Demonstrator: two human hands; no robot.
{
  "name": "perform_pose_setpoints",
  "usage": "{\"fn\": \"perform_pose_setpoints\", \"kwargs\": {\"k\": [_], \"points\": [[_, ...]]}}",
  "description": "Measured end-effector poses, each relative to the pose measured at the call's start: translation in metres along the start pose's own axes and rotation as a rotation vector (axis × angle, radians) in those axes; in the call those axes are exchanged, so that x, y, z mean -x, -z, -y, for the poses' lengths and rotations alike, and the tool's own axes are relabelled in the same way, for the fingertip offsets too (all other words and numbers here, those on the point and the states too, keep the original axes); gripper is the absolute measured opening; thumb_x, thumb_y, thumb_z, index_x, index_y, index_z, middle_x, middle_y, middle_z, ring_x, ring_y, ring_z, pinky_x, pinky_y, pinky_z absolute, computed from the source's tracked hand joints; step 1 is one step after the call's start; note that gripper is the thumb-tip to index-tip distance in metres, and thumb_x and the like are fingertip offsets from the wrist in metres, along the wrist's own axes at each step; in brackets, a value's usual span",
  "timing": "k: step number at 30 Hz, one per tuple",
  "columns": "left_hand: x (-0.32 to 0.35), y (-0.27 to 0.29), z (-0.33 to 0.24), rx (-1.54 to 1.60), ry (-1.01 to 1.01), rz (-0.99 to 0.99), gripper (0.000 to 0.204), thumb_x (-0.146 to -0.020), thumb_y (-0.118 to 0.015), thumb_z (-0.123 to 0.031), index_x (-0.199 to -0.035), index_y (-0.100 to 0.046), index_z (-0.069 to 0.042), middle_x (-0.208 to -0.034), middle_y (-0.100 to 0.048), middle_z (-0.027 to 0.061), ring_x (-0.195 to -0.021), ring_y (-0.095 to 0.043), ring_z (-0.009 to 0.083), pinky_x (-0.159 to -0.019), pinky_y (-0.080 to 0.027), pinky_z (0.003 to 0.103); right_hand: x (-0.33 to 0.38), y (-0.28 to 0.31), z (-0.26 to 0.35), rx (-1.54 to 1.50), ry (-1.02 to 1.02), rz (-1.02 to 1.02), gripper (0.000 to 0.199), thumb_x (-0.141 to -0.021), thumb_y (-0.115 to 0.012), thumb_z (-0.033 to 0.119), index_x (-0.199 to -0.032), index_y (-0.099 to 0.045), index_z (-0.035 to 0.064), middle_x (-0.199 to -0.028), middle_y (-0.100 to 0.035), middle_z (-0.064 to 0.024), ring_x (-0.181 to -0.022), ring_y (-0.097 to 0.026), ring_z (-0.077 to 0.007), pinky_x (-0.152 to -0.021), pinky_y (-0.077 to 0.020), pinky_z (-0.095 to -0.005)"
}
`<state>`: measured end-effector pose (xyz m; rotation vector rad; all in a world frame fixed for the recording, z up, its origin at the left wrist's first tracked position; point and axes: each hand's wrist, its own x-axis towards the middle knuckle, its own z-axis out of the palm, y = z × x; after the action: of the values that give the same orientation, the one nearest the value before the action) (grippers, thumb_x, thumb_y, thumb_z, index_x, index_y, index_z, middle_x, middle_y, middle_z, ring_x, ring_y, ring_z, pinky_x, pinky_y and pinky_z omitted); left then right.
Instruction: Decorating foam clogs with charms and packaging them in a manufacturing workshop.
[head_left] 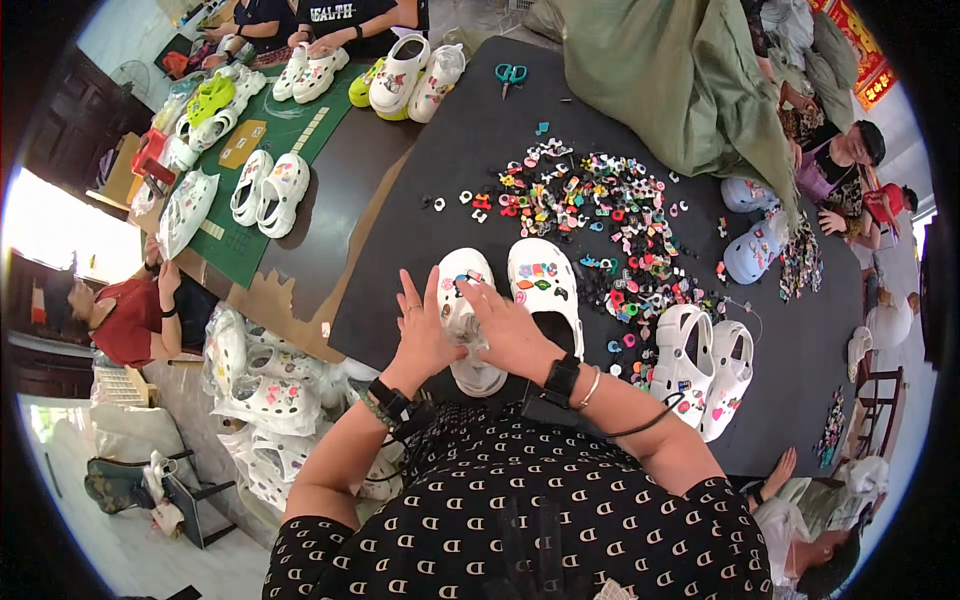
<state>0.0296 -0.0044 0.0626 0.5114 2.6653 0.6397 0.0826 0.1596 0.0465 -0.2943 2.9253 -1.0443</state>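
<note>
Looking down from the head camera, both hands work on one white clog (462, 325) that lies at the near edge of the black table (800, 400), just in front of the person. The left hand (422, 335) rests on the left side of the clog with its fingers spread apart and pointing up. The right hand (510, 330) lies over the middle of the same clog, its fingers bent together on the upper part; whether they pinch a small charm, I cannot tell. The second white clog (545, 290) stands just beside it, to the right, already with coloured charms on top. A heap of small coloured charms (600, 215) is spread further on the table.

The clog seems light and made of soft foam, so it bends a little and does not break easily. I think the best hold is around its sides or the thick sole, because the smooth top with holes may slip.
</note>
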Motion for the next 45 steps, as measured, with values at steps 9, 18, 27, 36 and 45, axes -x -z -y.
{"fn": "perform_pose_setpoints", "kwargs": {"k": [9, 18, 27, 36, 45], "points": [[-0.012, -0.047, 0.028, 0.146, -0.165, -0.168, 0.096, -0.067, -0.072, -0.008, -0.146, -0.017, -0.007, -0.127, -0.046, 0.035, -0.107, -0.057, 0.0464, -0.082, -0.052, 0.046, -0.02, -0.013, 0.001, 0.134, -0.045, -0.024, 0.056, -0.068, -0.067, 0.002, -0.119, -0.045, 0.0043, -0.11, -0.051, -0.0214, -0.079, -0.063, -0.0369, -0.064, -0.0529, -0.0428], [-0.025, -0.051, 0.036, -0.024, -0.143, -0.145, 0.094, -0.065, -0.07, -0.002, -0.146, -0.024, -0.01, -0.125, -0.05, 0.0308, -0.095, -0.062, 0.0435, -0.077, -0.053, 0.046, -0.017, -0.012, -0.01, 0.15, 0.045, -0.032, 0.062, -0.074, -0.071, 0.021, -0.127, -0.042, 0.0039, -0.122, -0.049, -0.0254, -0.084, -0.063, -0.0397, -0.071, -0.0524, -0.0464], [-0.067, -0.005, 0.04, -0.064, -0.409, -0.202, 0.083, -0.07, -0.054, 0.009, -0.144, -0.033, -0.024, -0.129, -0.052, 0.0263, -0.103, -0.059, 0.0434, -0.084, -0.051, 0.047, 0.061, 0.092, -0.073, 0.043, -0.51, -0.208, 0.05, -0.084, -0.065, 0.045, -0.098, -0.056, -0.0027, -0.085, -0.06, -0.0198, -0.081, -0.06, -0.0381, -0.071, -0.0485, -0.0445], [-0.093, 0.01, 0.04, 0.38, -0.225, 0.361, 0.107, -0.063, -0.075, -0.01, -0.151, -0.013, -0.008, -0.145, -0.033, 0.0269, -0.133, -0.036, 0.0381, -0.107, -0.035, 0.04, 0.103, 0.023, -0.087, -0.704, -0.677, 0.235, 0.06, -0.088, -0.059, 0.053, -0.101, -0.063, -0.0055, -0.088, -0.069, -0.0129, -0.073, -0.068, -0.0171, -0.062, -0.0539, -0.0294], [0.0, 0.028, -0.04, 0.253, -0.275, 0.012, 0.022, -0.085, -0.066, -0.019, -0.088, -0.065, 0.003, -0.074, -0.066, 0.0135, -0.068, -0.065, 0.022, -0.063, -0.05, 0.033, 0.082, -0.019, -0.034, -1.027, -0.215, 0.587, 0.079, -0.082, -0.073, 0.04, -0.134, -0.036, -0.0068, -0.125, -0.057, -0.0235, -0.116, -0.056, -0.025, -0.097, -0.0461, -0.0342]]}}
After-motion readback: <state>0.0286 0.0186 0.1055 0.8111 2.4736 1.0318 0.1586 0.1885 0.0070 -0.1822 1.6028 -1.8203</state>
